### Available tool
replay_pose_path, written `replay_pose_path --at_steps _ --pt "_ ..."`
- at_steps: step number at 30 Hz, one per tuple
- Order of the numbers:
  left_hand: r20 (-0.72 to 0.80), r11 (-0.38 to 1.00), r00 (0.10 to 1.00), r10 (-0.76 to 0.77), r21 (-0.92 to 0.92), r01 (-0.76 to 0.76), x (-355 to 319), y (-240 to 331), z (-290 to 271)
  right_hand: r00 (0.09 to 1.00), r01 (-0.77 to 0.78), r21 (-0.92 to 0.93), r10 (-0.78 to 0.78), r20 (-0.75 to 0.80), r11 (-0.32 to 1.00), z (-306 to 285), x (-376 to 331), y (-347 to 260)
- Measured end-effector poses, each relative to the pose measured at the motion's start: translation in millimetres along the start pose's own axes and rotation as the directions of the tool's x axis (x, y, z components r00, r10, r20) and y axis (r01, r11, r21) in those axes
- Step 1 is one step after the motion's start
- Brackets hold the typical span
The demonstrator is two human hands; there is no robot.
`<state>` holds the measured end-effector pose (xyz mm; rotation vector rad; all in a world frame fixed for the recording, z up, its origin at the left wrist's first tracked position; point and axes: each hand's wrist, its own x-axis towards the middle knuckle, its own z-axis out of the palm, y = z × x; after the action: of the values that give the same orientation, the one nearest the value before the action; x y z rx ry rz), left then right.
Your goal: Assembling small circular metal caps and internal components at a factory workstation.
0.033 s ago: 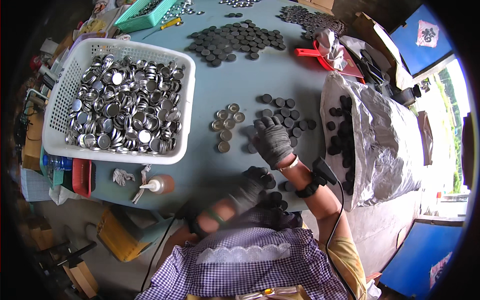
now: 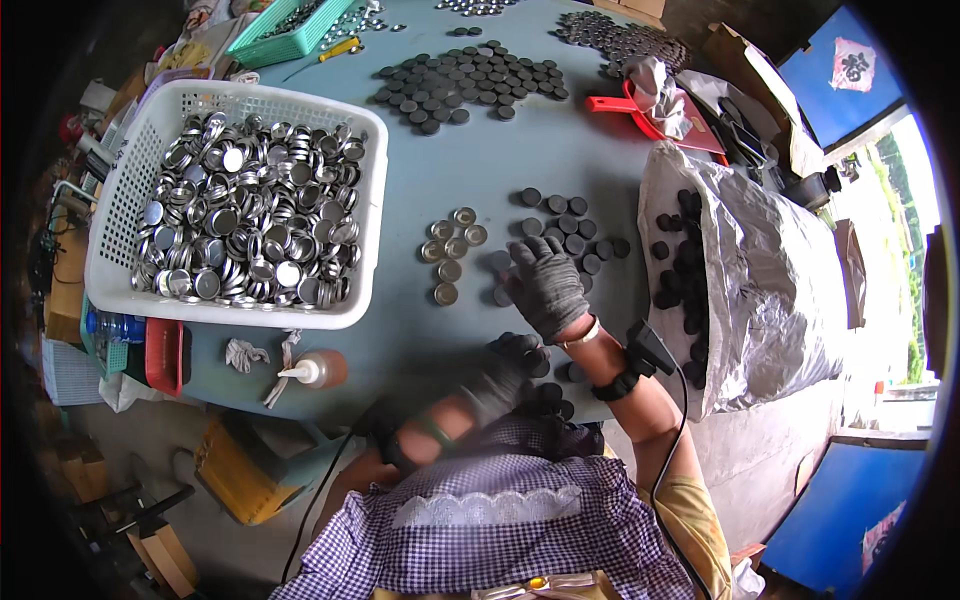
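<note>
My right hand (image 2: pixel 545 285), in a dark grey glove, lies palm down on the blue-grey table (image 2: pixel 450 180) with its fingers spread over a loose group of dark round discs (image 2: pixel 570 225). A small cluster of silver metal caps (image 2: pixel 450 250) sits just left of it. My left hand (image 2: pixel 500 380), also gloved, is blurred near the table's front edge beside a few more dark discs (image 2: pixel 525 350). Whether it holds anything is unclear. A black device is strapped to each wrist.
A white basket (image 2: pixel 110 230) full of silver caps stands at the left. A foil-lined bag (image 2: pixel 770 260) with dark discs lies at the right. More dark discs (image 2: pixel 465 85) are spread at the back, near a red dustpan (image 2: pixel 615 103), a green basket (image 2: pixel 250 45) and a squeeze bottle (image 2: pixel 320 370).
</note>
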<state>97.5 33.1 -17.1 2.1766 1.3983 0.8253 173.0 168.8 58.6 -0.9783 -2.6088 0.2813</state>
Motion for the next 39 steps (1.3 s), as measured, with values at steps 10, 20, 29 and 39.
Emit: replay_pose_path --at_steps 10,20,29,39 --pt "-0.406 0.99 0.904 -0.137 -0.019 0.141 6.1 29.2 -37.7 0.927 -0.336 0.754 0.34 0.158 0.565 -6.5 -103.7 9.2" --pt "-0.444 0.937 0.852 -0.278 -0.32 0.139 -11.7 37.1 -54.8 0.78 -0.552 0.784 0.156 0.605 -0.283 -1.6 -105.8 -2.3" --pt "-0.48 0.953 0.829 -0.286 -0.229 0.196 -20.5 18.3 -56.4 0.817 -0.571 0.797 0.229 0.529 0.198 -11.4 -88.8 0.2" --pt "-0.494 0.955 0.818 -0.293 -0.185 0.23 -22.2 2.1 -60.3 0.837 -0.547 0.826 0.046 0.546 0.138 11.3 -66.0 -3.0"
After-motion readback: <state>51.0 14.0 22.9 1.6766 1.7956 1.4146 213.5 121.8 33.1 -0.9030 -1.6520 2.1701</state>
